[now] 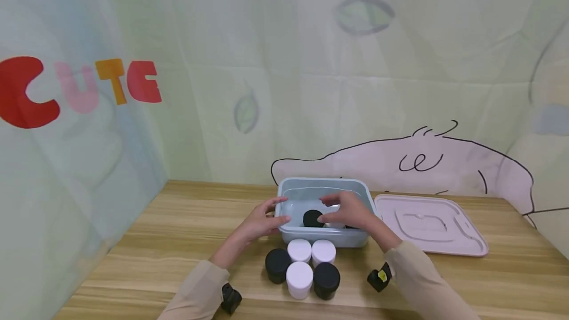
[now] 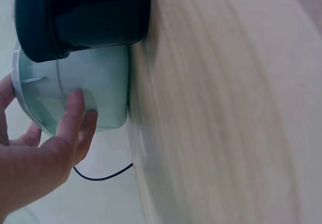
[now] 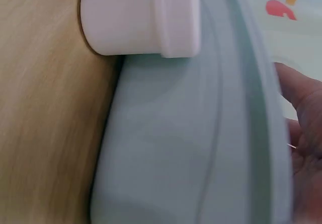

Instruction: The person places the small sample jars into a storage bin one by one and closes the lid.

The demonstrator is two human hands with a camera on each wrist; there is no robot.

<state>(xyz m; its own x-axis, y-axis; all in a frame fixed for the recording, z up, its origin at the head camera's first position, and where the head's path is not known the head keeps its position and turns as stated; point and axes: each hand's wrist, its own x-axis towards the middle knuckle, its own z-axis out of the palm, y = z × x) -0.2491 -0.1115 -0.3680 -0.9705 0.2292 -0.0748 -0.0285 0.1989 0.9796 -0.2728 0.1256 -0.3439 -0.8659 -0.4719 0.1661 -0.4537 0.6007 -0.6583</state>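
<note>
A light blue plastic box (image 1: 306,237) stands on the table. My left hand (image 1: 260,219) holds its left end, some fingers over the rim and others against the outer wall, as the left wrist view shows. My right hand (image 1: 348,210) is inside the box, thumb and fingers spread apart above the jars there. Its thumb tip overlaps the lid of a black jar (image 1: 312,218). A white jar (image 1: 334,224) lies partly hidden beneath this hand, with another dark jar (image 1: 352,226) to its right.
Before the box stand white jars (image 1: 300,279) and black jars (image 1: 326,280), grouped close together. A pale pink lid (image 1: 437,226) lies flat right of the box. Behind the wooden table (image 1: 155,260) hangs a printed curtain (image 1: 213,88).
</note>
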